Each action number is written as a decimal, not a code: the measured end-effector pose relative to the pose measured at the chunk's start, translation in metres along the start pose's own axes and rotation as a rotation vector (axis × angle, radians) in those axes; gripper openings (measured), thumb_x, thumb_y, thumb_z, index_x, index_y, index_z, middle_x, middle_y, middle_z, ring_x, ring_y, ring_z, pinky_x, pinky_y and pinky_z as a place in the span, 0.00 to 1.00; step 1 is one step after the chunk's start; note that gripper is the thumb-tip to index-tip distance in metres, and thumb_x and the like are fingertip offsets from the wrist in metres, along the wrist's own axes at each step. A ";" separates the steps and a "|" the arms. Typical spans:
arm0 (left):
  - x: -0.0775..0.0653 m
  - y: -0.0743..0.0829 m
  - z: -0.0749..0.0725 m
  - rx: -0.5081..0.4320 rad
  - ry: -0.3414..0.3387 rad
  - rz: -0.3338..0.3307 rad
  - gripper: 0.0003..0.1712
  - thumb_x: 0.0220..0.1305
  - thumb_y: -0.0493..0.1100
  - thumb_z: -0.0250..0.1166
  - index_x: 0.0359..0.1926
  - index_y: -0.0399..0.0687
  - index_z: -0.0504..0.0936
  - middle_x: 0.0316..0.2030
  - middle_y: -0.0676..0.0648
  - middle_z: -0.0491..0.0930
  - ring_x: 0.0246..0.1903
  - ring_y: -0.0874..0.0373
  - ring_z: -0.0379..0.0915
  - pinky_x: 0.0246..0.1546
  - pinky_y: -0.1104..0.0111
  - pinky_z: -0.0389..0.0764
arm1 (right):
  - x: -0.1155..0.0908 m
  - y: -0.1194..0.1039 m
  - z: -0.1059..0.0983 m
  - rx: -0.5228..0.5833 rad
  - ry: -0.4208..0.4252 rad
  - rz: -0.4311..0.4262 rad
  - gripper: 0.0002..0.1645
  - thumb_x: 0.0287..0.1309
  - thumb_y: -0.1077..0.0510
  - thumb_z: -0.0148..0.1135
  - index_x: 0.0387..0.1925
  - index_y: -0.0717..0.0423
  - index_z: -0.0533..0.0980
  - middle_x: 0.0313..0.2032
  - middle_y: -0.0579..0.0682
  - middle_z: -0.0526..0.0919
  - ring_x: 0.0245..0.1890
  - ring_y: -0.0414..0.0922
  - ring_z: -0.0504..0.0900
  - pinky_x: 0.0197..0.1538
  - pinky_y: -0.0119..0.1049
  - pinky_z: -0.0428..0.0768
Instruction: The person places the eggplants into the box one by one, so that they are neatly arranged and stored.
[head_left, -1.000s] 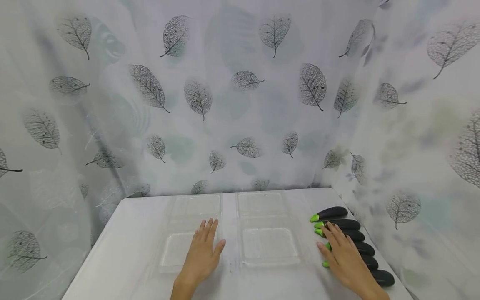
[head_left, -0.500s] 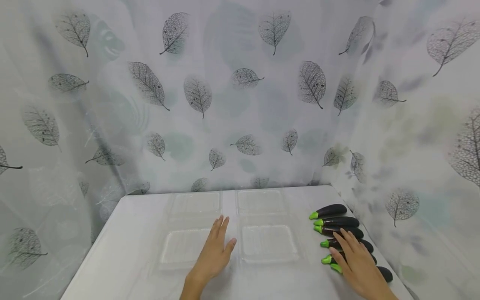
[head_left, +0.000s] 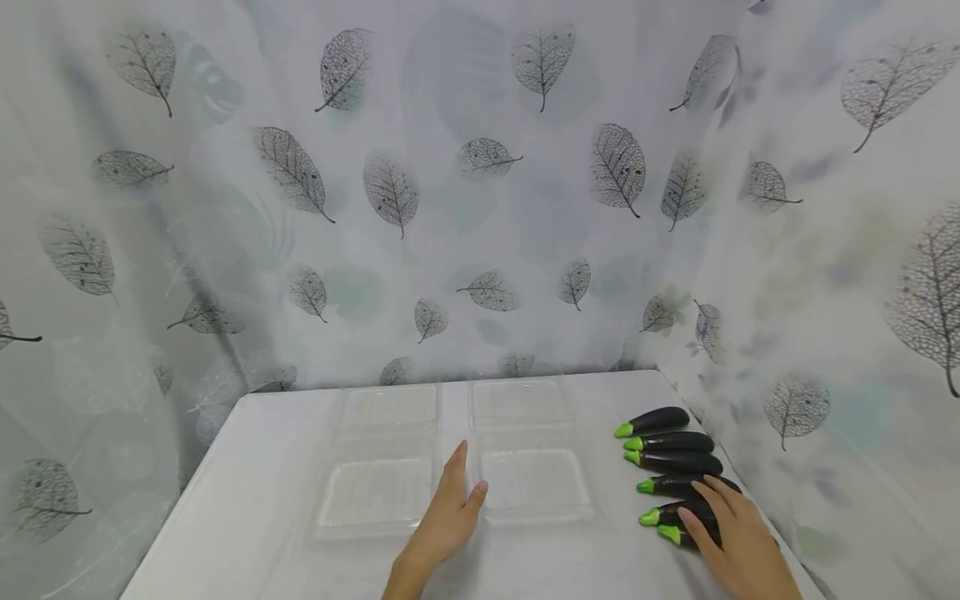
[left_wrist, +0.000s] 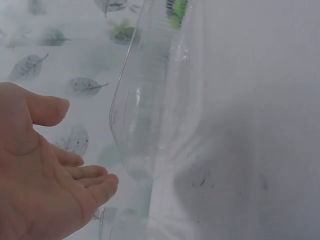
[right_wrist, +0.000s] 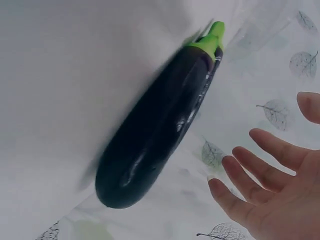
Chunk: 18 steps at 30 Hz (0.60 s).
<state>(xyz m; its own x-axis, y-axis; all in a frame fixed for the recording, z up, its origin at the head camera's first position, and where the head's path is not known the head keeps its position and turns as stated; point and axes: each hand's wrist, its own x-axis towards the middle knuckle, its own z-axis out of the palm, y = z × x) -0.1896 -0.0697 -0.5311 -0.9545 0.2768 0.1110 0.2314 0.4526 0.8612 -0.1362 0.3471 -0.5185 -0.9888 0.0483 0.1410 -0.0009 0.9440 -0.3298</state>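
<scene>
Several dark purple eggplants (head_left: 678,462) with green caps lie in a column along the table's right side. Over the nearest of them is my right hand (head_left: 738,533), fingers spread and partly covering them. The right wrist view shows the front eggplant (right_wrist: 155,125) on the white surface, with the right hand (right_wrist: 275,185) apart from it and holding nothing. My left hand (head_left: 447,512) is between two clear plastic trays, the front left one (head_left: 375,492) and the front right one (head_left: 536,483). Its palm is bare in the left wrist view, beside a clear tray wall (left_wrist: 135,105).
Two more clear trays, the back left one (head_left: 390,408) and the back right one (head_left: 517,403), sit at the far edge of the white table (head_left: 255,483). A leaf-print curtain (head_left: 480,225) rises behind the table and along both sides.
My left hand has moved right and turned onto its side. The right hand has slid right and nearer, from the middle eggplants to the front ones. The eggplants and trays stay in place.
</scene>
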 end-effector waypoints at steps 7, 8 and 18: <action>0.004 0.001 0.016 -0.075 0.083 -0.022 0.42 0.82 0.42 0.51 0.82 0.35 0.37 0.81 0.29 0.38 0.79 0.28 0.37 0.75 0.30 0.47 | -0.007 0.011 0.000 -0.040 0.110 -0.022 0.37 0.61 0.44 0.75 0.59 0.68 0.78 0.58 0.72 0.76 0.54 0.74 0.74 0.54 0.74 0.76; 0.005 0.000 0.018 -0.086 0.097 -0.025 0.42 0.82 0.40 0.51 0.82 0.35 0.37 0.81 0.28 0.38 0.79 0.28 0.36 0.75 0.30 0.47 | -0.008 0.013 0.000 -0.044 0.122 -0.025 0.36 0.57 0.46 0.77 0.58 0.68 0.79 0.56 0.72 0.77 0.53 0.73 0.75 0.53 0.73 0.77; 0.007 0.002 0.034 -0.372 0.157 -0.038 0.40 0.77 0.27 0.47 0.80 0.29 0.36 0.79 0.24 0.34 0.77 0.24 0.37 0.74 0.34 0.51 | -0.011 0.032 -0.005 -0.065 0.015 -0.018 0.40 0.39 0.49 0.87 0.53 0.65 0.82 0.53 0.68 0.79 0.49 0.70 0.76 0.47 0.68 0.82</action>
<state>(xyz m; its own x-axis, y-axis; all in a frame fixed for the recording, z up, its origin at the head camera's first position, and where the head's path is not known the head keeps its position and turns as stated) -0.1899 -0.0378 -0.5457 -0.9848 0.1198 0.1258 0.1396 0.1147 0.9835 -0.1248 0.3786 -0.5265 -0.9863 0.0353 0.1610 -0.0088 0.9641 -0.2654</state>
